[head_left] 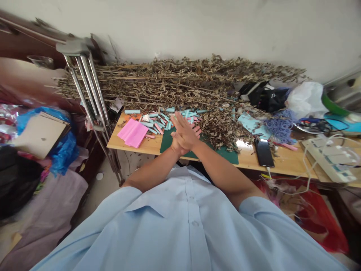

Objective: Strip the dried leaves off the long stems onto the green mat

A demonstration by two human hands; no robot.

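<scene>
My two hands meet palm to palm above a dark green cutting mat (225, 153) on the wooden table (284, 160). My right hand (182, 131) lies on top, fingers stretched toward the far left. The fingers of my left hand (195, 131) fan out from under it to the right. I cannot see whether anything lies between the palms. Just beyond the hands are several small light-blue and pink paper rolls (158, 122), with a stack of pink sheets (132, 133) to their left.
A big heap of dried branches (180, 81) fills the back of the table. A black phone (264, 152), purple yarn (280, 126), a power strip (328, 158) and bags lie to the right. Metal crutches (90, 86) lean at the table's left end, beside piled clutter.
</scene>
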